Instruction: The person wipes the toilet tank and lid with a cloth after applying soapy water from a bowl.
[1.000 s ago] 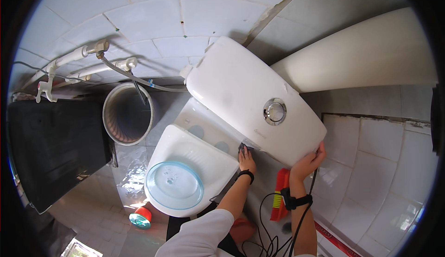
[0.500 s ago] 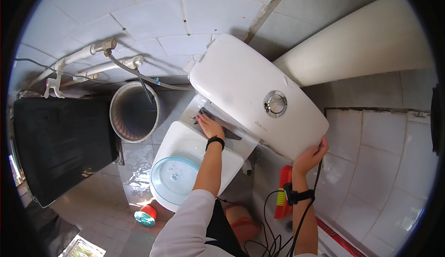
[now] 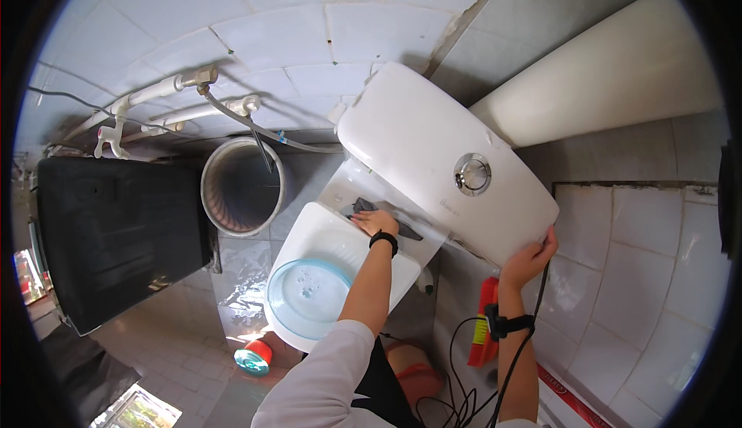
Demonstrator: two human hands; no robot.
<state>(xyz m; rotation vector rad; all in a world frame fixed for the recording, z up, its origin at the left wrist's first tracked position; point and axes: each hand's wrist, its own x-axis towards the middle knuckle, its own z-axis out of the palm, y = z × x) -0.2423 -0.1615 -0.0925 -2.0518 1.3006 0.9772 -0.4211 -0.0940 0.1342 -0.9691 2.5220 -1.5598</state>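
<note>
A dark grey cloth (image 3: 408, 231) lies on the white ledge between the toilet tank and the closed toilet lid (image 3: 318, 223). My left hand (image 3: 376, 223) presses down on this cloth, its fingers partly hiding it. The white toilet tank (image 3: 417, 142) stands at an angle behind, with a round chrome flush button (image 3: 472, 174) on top. At the tank's right end my right hand (image 3: 529, 262) is closed around the corner, fingers along the edge. On the toilet lid rests a light blue translucent basin (image 3: 309, 298) with a little water or suds inside.
A ribbed, round bin (image 3: 243, 188) stands left of the toilet, beside a large black panel (image 3: 116, 235). A grey hose (image 3: 259, 128) links wall pipes to the tank. A red brush (image 3: 484, 324), black cables (image 3: 464, 405) and a red-and-teal container (image 3: 253, 357) are nearby.
The view has shifted so the scene sits slightly further right. My left hand has slid a little toward the right and nearer on the ledge. My right hand stays at the tank's corner.
</note>
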